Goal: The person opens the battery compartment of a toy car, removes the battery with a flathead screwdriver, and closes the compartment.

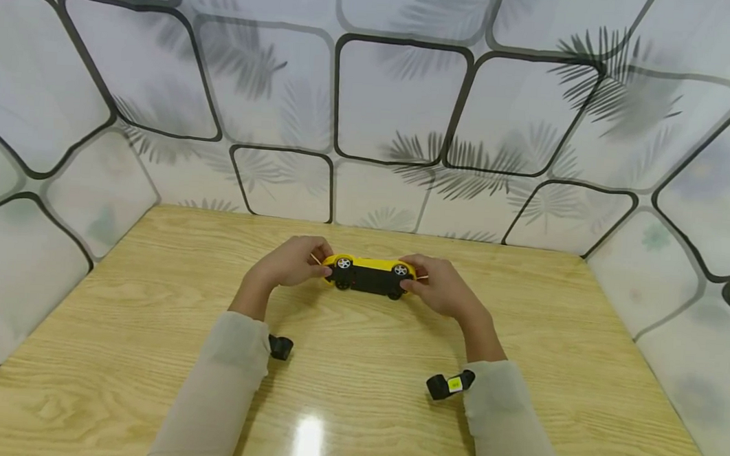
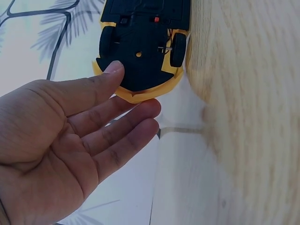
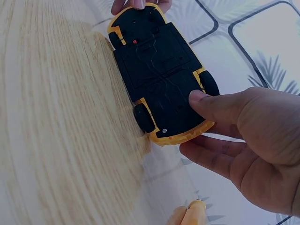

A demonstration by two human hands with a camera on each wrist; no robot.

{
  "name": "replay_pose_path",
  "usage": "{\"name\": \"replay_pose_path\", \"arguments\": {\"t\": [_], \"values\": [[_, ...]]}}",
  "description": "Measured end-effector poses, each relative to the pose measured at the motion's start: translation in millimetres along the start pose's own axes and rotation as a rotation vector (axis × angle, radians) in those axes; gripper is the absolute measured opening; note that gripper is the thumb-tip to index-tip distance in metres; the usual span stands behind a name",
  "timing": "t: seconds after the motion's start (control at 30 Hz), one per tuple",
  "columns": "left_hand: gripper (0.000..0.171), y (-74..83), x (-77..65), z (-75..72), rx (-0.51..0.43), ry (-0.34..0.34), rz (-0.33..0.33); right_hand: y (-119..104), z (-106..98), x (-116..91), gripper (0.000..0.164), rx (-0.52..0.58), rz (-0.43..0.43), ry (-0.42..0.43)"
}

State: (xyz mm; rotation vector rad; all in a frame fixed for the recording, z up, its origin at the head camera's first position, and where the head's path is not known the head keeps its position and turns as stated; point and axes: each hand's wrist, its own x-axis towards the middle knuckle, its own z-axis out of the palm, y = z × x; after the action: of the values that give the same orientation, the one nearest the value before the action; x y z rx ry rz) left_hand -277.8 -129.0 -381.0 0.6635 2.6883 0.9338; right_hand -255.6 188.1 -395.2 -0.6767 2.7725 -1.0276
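A yellow toy car [image 1: 368, 278] is tipped on its side, its black underside [image 3: 157, 70] and wheels facing me. My left hand [image 1: 295, 260] pinches one end, thumb on the underside and fingers behind the yellow body. At the opposite end my right hand [image 1: 442, 284] grips it the same way. A small red part [image 2: 156, 19] shows on the underside in the left wrist view. The lower wheels are close to the table; whether they touch it I cannot tell. The car's roof side is hidden.
The wooden table [image 1: 344, 385] ends at a patterned wall covering [image 1: 396, 99] just behind the car, with more of it at both sides. Black wrist cameras [image 1: 281, 347] sit by the sleeves. An orange piece [image 3: 194, 213] of unclear kind shows low in the right wrist view.
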Motion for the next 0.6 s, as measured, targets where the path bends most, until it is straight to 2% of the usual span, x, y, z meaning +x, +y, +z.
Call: {"name": "replay_pose_path", "arguments": {"t": [0.33,0.6], "values": [[0.024,0.2,-4.0,-3.3,-0.038,0.009,-0.009,-1.9,1.2,3.0,0.046,0.032,0.034,0.056],[0.023,-3.2,-2.6,-4.9,-0.087,0.049,-0.011,-0.1,4.3,2.2,0.034,0.059,0.041,0.123]]}}
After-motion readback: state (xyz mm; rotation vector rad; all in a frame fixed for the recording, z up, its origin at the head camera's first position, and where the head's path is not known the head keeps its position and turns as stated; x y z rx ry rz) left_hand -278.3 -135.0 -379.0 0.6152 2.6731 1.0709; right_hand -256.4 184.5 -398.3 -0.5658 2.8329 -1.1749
